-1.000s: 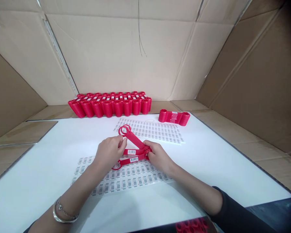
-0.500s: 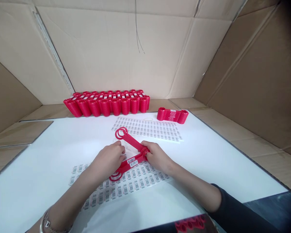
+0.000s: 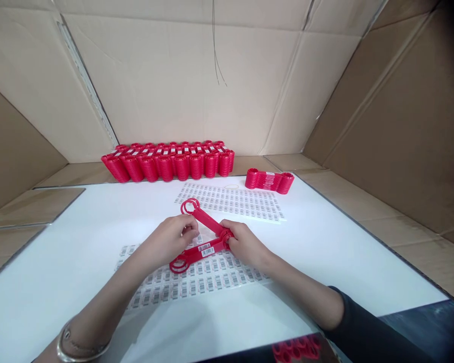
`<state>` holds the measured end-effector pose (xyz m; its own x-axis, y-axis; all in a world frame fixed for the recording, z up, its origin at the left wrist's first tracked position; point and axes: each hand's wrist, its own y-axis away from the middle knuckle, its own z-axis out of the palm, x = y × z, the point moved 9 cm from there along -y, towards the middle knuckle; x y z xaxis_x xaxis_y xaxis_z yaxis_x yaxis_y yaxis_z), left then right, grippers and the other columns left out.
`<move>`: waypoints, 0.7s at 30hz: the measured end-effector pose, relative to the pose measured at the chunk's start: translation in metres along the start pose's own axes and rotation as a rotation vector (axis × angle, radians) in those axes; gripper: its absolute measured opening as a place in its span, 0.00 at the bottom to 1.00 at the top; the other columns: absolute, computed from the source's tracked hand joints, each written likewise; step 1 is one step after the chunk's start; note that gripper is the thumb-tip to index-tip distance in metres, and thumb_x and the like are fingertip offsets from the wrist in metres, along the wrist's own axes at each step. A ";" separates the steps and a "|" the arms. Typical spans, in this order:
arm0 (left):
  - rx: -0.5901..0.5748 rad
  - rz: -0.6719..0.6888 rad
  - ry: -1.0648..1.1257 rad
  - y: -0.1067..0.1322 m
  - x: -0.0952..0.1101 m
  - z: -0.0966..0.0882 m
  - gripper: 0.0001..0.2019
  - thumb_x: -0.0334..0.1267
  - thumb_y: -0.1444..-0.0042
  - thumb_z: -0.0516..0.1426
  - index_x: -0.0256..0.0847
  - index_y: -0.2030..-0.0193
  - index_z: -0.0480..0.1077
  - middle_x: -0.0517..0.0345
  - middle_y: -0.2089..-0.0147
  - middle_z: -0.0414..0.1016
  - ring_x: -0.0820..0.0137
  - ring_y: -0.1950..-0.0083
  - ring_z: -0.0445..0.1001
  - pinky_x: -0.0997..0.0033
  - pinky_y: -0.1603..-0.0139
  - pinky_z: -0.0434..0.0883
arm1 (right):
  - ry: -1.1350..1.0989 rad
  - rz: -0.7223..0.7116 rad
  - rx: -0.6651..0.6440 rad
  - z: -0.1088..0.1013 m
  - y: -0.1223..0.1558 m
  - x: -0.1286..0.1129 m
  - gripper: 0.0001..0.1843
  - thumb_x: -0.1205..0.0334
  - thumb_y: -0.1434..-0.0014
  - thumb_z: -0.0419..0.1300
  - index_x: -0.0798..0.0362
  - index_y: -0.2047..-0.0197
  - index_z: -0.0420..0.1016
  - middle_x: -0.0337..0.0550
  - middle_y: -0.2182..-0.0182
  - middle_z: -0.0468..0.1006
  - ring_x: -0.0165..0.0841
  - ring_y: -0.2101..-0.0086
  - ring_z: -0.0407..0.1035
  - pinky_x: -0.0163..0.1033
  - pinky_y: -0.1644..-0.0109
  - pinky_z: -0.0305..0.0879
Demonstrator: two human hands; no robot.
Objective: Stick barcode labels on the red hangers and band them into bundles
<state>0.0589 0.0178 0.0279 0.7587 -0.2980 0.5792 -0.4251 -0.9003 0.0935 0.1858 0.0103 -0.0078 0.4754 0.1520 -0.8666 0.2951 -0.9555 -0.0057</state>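
My right hand point(image 3: 245, 243) grips several red plastic ring-ended pieces point(image 3: 208, 222) by one end, fanned into a V above the table. Two barcode stickers point(image 3: 207, 249) sit on the lower arm of the V. My left hand point(image 3: 177, 234) is closed in a pinch beside the open side of the V. At its fingertips a small barcode sticker point(image 3: 200, 238) shows, partly hidden by the fingers. Under both hands lies a sheet of barcode stickers point(image 3: 185, 288), partly covered by the red pieces and my left forearm.
A long row of stacked red pieces point(image 3: 166, 164) stands along the back cardboard wall point(image 3: 181, 75). One separate red stack point(image 3: 269, 180) is at the back right, by a second sticker sheet point(image 3: 230, 201). More red pieces point(image 3: 297, 348) show below the table's front edge.
My left hand has moved slightly up from the lower red piece, with the small sticker at its fingertips. The sticker sheet below has shifted a little. My right hand keeps its grip.
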 end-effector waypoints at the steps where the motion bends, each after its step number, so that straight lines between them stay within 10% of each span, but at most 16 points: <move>1: 0.005 -0.007 0.120 0.000 0.000 -0.002 0.11 0.44 0.44 0.48 0.41 0.71 0.63 0.62 0.72 0.68 0.72 0.71 0.66 0.73 0.71 0.62 | -0.002 -0.003 0.001 0.000 0.000 0.000 0.10 0.77 0.56 0.43 0.53 0.76 0.58 0.34 0.78 0.65 0.28 0.75 0.59 0.33 0.72 0.52; 8: 0.129 -0.127 0.559 -0.004 -0.004 -0.001 0.14 0.50 0.49 0.53 0.39 0.69 0.65 0.68 0.84 0.57 0.79 0.83 0.55 0.79 0.82 0.53 | -0.092 -0.046 -0.003 0.003 0.002 -0.010 0.10 0.76 0.55 0.43 0.53 0.74 0.60 0.35 0.76 0.66 0.28 0.73 0.60 0.33 0.70 0.54; 21: 0.199 -0.124 0.554 -0.005 -0.011 0.000 0.16 0.51 0.48 0.54 0.39 0.66 0.68 0.68 0.83 0.58 0.81 0.83 0.52 0.81 0.83 0.50 | -0.139 -0.034 -0.007 0.004 0.006 -0.013 0.12 0.77 0.56 0.43 0.54 0.73 0.63 0.35 0.75 0.67 0.28 0.73 0.60 0.33 0.70 0.55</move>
<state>0.0526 0.0254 0.0214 0.4040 -0.0257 0.9144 -0.2090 -0.9757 0.0650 0.1784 0.0020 0.0017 0.3454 0.1472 -0.9269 0.3152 -0.9484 -0.0331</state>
